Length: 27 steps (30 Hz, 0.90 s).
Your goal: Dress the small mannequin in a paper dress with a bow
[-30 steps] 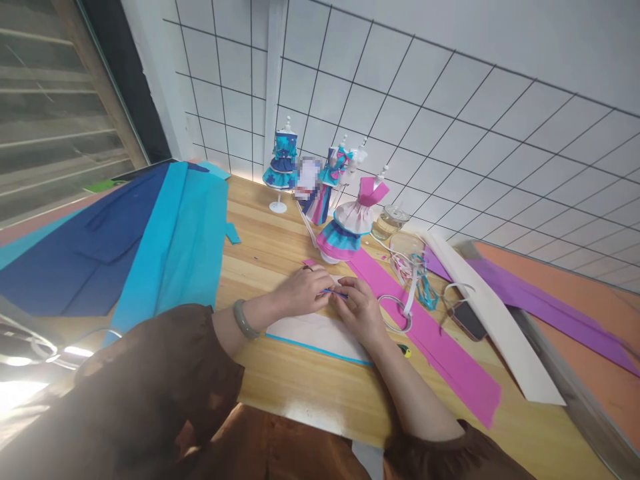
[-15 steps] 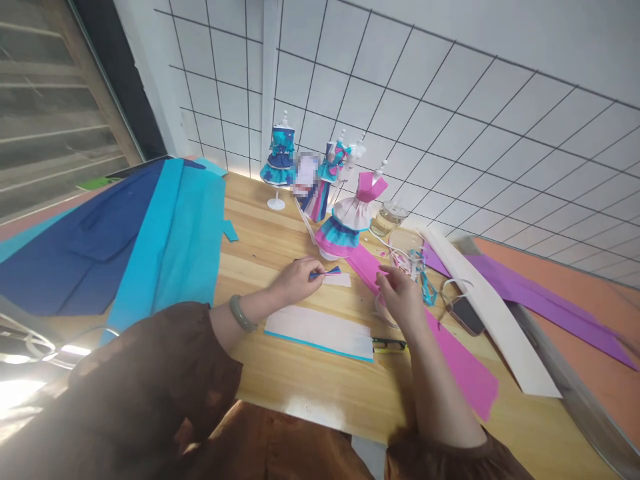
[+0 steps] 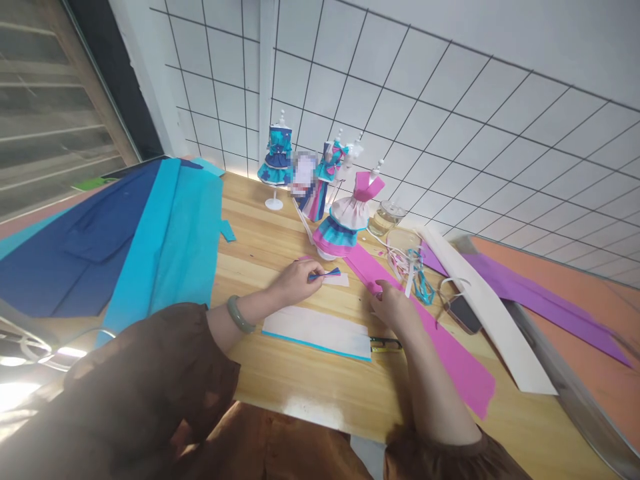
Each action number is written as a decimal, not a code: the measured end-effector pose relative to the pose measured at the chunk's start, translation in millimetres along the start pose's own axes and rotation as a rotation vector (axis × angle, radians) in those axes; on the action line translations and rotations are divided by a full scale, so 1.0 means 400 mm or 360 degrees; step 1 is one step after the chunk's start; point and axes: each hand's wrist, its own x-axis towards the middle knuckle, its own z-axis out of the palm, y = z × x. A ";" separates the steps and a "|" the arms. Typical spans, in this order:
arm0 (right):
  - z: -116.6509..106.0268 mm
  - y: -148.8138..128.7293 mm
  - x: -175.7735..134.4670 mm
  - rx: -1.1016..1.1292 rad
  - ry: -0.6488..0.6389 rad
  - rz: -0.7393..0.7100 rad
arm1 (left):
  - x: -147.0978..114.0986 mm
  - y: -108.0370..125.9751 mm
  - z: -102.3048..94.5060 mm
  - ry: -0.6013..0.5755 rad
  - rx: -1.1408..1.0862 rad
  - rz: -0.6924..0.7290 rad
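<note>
My left hand (image 3: pixel 301 280) pinches a small blue and pink bow-like folded strip (image 3: pixel 330 273) by one end, just above a little pale pink piece (image 3: pixel 337 280) on the table. My right hand (image 3: pixel 395 308) is closed, its fingers curled down beside a long bright pink strip (image 3: pixel 450 347). What its fingers grip, if anything, is hidden. In front of both hands lies a flat pale pink panel (image 3: pixel 316 330) with a turquoise edge. Behind them stands a small dress form in a pink, white and turquoise dress (image 3: pixel 345 217).
Dark blue cloth (image 3: pixel 90 247) and turquoise cloth (image 3: pixel 187 240) spread across the left. Two more dressed forms stand behind, one in a blue dress (image 3: pixel 277 160). At right are a glass (image 3: pixel 386 217), tangled ribbons (image 3: pixel 423 287), a black device (image 3: pixel 464 315) and a white strip (image 3: pixel 500 313).
My right hand has moved down and slightly left, its fingers lowering over a round clear object that showed under it before. My left hand keeps its pinch on the bow-like strip.
</note>
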 end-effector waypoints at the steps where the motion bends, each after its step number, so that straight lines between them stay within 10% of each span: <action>1: -0.005 -0.005 -0.001 -0.0019 -0.0016 0.0021 | 0.000 -0.001 0.000 -0.0004 -0.0012 0.0000; 8: -0.061 -0.038 -0.003 0.0019 0.0210 0.0217 | -0.002 -0.010 0.010 -0.0005 -0.0161 -0.0030; 13: -0.063 -0.083 -0.011 0.0842 0.0506 -0.0050 | 0.002 -0.013 0.018 -0.0021 -0.0511 -0.0234; 19: -0.054 -0.136 -0.025 0.1963 0.0249 -0.0022 | 0.010 -0.001 0.005 -0.0182 -0.1117 -0.0465; 27: -0.024 -0.159 -0.032 0.2265 0.0056 -0.0010 | 0.005 0.018 -0.003 -0.0348 -0.1314 -0.0510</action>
